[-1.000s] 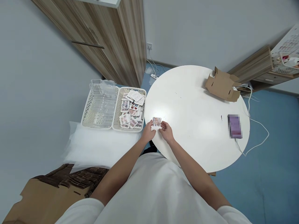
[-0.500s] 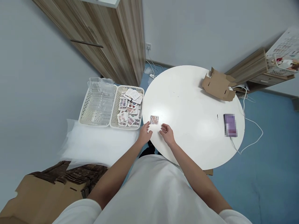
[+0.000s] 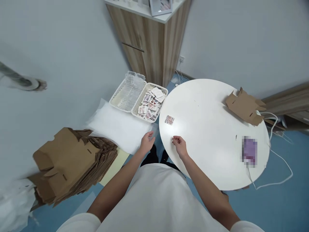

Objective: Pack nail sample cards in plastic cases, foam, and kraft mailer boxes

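Note:
A small card of coloured press-on nails [image 3: 169, 120] lies flat on the round white table [image 3: 212, 129], near its left edge. My left hand [image 3: 146, 142] hovers off the table's edge, over the white plastic bags [image 3: 118, 127], fingers loosely apart and holding nothing. My right hand [image 3: 179, 145] rests at the table's near edge with fingers curled, nothing visible in it. Both hands are a short way below the card and do not touch it.
Two white baskets stand left of the table: one with clear plastic trays [image 3: 126, 91], one with several nail cards [image 3: 150, 103]. A stack of flat cardboard boxes [image 3: 72, 161] lies at the left. A folded cardboard box [image 3: 245, 104], a blurred purple item [image 3: 249, 150] and a cable are on the table.
Both hands let go of the nail card and drew back toward me; the card stays on the table. My head turned left, bringing the cardboard stack into view.

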A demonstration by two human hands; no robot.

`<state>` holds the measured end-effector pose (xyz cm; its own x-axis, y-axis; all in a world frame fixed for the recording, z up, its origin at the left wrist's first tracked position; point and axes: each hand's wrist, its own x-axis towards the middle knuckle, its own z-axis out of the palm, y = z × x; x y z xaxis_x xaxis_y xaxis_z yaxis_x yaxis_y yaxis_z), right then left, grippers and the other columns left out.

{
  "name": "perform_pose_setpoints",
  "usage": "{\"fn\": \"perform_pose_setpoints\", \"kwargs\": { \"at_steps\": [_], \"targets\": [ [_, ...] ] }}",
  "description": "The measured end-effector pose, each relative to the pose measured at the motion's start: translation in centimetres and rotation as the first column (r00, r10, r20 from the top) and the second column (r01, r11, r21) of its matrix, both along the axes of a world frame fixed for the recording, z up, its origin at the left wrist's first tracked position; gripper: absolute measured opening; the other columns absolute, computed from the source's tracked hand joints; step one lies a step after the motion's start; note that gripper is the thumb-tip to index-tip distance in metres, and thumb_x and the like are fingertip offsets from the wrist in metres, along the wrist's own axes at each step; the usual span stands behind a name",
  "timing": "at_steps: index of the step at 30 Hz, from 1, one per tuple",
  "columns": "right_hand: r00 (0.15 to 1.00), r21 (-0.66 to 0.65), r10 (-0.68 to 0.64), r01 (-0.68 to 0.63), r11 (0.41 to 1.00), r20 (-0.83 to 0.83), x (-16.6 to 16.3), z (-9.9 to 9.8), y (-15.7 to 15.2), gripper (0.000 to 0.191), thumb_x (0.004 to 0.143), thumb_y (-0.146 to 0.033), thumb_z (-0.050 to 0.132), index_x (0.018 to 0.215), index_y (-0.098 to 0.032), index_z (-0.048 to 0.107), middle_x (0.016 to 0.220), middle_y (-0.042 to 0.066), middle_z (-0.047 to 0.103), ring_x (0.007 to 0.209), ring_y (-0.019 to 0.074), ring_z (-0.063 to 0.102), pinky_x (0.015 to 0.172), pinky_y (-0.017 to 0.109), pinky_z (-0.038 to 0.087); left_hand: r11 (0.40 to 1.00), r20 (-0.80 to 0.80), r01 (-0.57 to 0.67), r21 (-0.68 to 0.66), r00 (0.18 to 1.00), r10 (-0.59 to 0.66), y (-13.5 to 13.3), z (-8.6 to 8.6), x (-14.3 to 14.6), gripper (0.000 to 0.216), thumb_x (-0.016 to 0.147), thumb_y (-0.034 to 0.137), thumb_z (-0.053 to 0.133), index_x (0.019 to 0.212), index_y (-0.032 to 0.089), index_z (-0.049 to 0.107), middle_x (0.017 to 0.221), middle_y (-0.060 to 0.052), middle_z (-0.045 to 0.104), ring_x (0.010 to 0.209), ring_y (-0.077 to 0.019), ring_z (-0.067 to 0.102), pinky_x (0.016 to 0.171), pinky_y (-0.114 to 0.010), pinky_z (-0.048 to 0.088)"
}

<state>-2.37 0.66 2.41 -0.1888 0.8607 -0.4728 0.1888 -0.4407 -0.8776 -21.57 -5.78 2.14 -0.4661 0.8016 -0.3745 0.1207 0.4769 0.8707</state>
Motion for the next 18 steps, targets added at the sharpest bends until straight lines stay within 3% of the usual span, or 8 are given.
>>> {"fn": "perform_pose_setpoints", "kwargs": {
  "at_steps": [5,11,18],
  "targets": [
    [0.989,0.054,0.141,-0.139,0.989,-0.050,-3.3,1.3,-0.3,0.026,0.067,-0.036,0.057,0.086,-0.019,0.058,0.083,0.006,0.061,0.071,0.0162,0.057,0.071,0.034,0.047,0.995,-0.047,-0.094,0.015,0.994,0.094,-2.1,1.2,-2.9,0.035,0.071,0.021,0.056,0.105,0.017,0.054,0.108,-0.010,0.057,0.100,-0.0189,0.053,0.083,-0.034,0.045],
    [0.966,0.136,0.252,-0.242,0.961,-0.057,-9.8,1.8,0.1,0.028,0.066,-0.039,0.058,0.084,-0.018,0.058,0.080,0.005,0.061,0.066,0.0152,0.056,0.066,0.032,0.046,0.995,-0.092,-0.084,0.047,0.992,0.088,-4.7,2.4,-8.5,0.036,0.072,0.024,0.055,0.107,0.018,0.053,0.107,-0.009,0.058,0.097,-0.0183,0.054,0.081,-0.035,0.045],
    [0.923,0.136,0.384,-0.376,0.917,-0.037,-17.8,1.7,-0.6,0.033,0.063,-0.034,0.060,0.092,-0.017,0.056,0.089,0.006,0.062,0.076,0.0160,0.058,0.071,0.032,0.046,0.991,-0.085,-0.126,0.053,0.988,0.131,-6.8,2.1,-14.3,0.044,0.068,0.026,0.060,0.111,0.019,0.050,0.102,-0.008,0.059,0.090,-0.0168,0.056,0.076,-0.032,0.047]
  ]
}}
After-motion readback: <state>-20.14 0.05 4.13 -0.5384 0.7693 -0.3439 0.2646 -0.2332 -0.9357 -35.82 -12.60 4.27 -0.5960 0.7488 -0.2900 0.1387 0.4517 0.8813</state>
